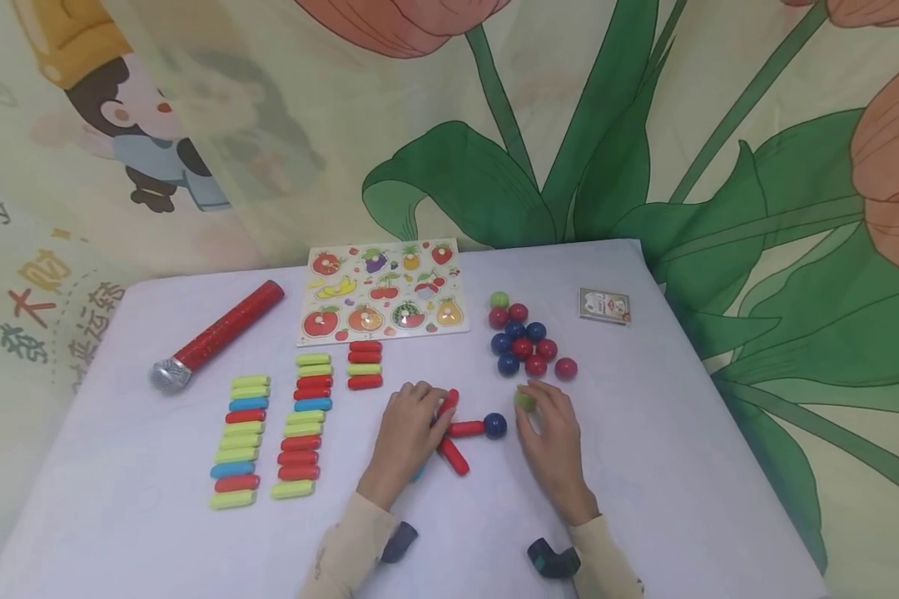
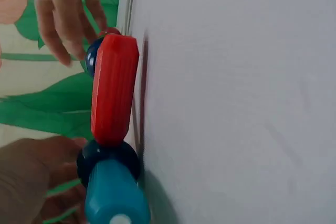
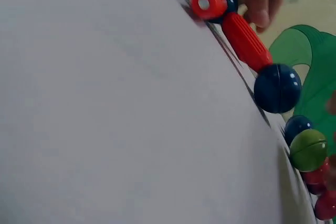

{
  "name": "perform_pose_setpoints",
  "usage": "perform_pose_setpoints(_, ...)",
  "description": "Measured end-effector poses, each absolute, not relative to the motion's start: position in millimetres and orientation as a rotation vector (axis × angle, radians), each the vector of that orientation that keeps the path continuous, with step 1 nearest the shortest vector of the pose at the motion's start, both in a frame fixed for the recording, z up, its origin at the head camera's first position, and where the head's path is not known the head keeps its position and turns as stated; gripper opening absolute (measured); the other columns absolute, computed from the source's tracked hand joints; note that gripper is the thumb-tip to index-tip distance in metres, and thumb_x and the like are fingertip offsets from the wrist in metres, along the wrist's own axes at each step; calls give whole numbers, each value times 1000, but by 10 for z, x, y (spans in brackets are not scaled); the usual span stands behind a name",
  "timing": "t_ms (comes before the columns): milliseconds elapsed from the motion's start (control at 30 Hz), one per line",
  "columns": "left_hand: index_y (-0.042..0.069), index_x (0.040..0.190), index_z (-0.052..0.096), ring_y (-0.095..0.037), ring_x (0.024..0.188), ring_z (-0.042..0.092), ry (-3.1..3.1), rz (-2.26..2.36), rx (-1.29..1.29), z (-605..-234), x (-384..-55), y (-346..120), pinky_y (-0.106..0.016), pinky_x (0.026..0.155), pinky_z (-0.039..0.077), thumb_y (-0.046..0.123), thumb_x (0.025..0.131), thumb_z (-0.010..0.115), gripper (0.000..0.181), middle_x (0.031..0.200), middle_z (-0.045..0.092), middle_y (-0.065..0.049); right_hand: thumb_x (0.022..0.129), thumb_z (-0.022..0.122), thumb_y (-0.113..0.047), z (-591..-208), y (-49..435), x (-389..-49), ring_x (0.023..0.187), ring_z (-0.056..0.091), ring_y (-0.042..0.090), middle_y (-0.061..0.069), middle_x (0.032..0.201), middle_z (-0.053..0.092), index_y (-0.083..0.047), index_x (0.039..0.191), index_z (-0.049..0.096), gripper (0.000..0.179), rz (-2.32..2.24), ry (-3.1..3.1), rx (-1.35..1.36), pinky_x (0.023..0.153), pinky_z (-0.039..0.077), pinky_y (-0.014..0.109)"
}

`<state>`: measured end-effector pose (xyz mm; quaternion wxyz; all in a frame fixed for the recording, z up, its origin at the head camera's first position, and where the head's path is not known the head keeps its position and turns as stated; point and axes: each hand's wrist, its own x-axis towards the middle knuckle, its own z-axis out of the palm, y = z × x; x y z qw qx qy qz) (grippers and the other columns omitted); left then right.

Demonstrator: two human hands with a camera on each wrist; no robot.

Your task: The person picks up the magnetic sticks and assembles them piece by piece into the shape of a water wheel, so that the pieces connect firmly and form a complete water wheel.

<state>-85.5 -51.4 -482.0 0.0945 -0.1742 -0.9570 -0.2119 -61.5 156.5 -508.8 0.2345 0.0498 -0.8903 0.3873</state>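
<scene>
My left hand (image 1: 408, 428) grips a figure of magnetic rods and balls at its dark blue centre ball (image 2: 107, 158), which the fingers partly cover in the head view. Red rods (image 1: 466, 429) branch out from that ball, and a teal rod (image 2: 116, 195) points back toward the wrist. A second dark blue ball (image 1: 495, 426) caps the rod that points right. To the right of it, my right hand (image 1: 554, 433) pinches a green ball (image 1: 524, 400) between thumb and fingers. The same green ball (image 3: 308, 150) shows at the edge of the right wrist view.
Loose red and blue balls (image 1: 523, 348) cluster beyond the right hand. Columns of coloured rods (image 1: 300, 443) lie at left, near a red microphone (image 1: 228, 326). A fruit puzzle board (image 1: 460, 320) lies at the back, a small flat box (image 1: 604, 305) at back right.
</scene>
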Motion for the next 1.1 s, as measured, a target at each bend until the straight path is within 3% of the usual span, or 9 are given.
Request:
perform_pose_setpoints(167, 6, 103, 71, -18, 72, 53, -2937, -480, -469, -4784, -906, -419, -28, 65, 45, 32, 79, 79, 36, 83, 68, -6, 81, 74, -4, -5116, 1594, -683, 112, 57, 27, 11, 119, 61, -5, 112, 67, 32, 1065, -2632, 109, 96, 48, 41)
perform_pose_setpoints(333, 7, 98, 73, -16, 68, 48, -3006, -448, -463, -4771, -936, -376, -26, 62, 39, 29, 77, 80, 31, 74, 66, -3, 81, 74, -3, -5154, 1583, -695, 111, 61, 23, 8, 116, 64, -8, 112, 67, 32, 1239, -2633, 67, 96, 49, 33)
perform_pose_setpoints(467, 11, 102, 73, -13, 73, 47, -3004, -497, -602, -4759, -934, -392, -25, 66, 38, 28, 78, 81, 31, 80, 68, 0, 79, 75, -3, -5152, 1565, -707, 106, 64, 22, 6, 112, 66, -8, 112, 67, 34, 1470, -2573, 59, 88, 53, 26)
perform_pose_setpoints(600, 16, 108, 73, -12, 79, 46, -2985, -515, -729, -4749, -925, -404, -25, 70, 38, 30, 79, 79, 33, 92, 71, 3, 80, 75, -3, -5129, 1527, -723, 104, 66, 25, 8, 113, 67, -7, 112, 67, 33, 1639, -2546, 94, 84, 54, 26)
perform_pose_setpoints(933, 18, 109, 73, -11, 79, 45, -2951, -544, -782, -4723, -887, -398, -25, 69, 37, 28, 80, 79, 32, 100, 72, 4, 80, 73, 1, -5104, 1436, -719, 111, 63, 27, 8, 119, 65, -9, 115, 66, 37, 1717, -2575, 140, 86, 53, 29)
perform_pose_setpoints(1100, 18, 109, 72, -13, 82, 47, -2943, -552, -773, -4733, -883, -411, -26, 71, 40, 32, 81, 77, 32, 101, 70, 3, 82, 74, -4, -5120, 1460, -724, 114, 61, 21, 3, 119, 65, -12, 116, 65, 36, 1599, -2594, 172, 92, 51, 29)
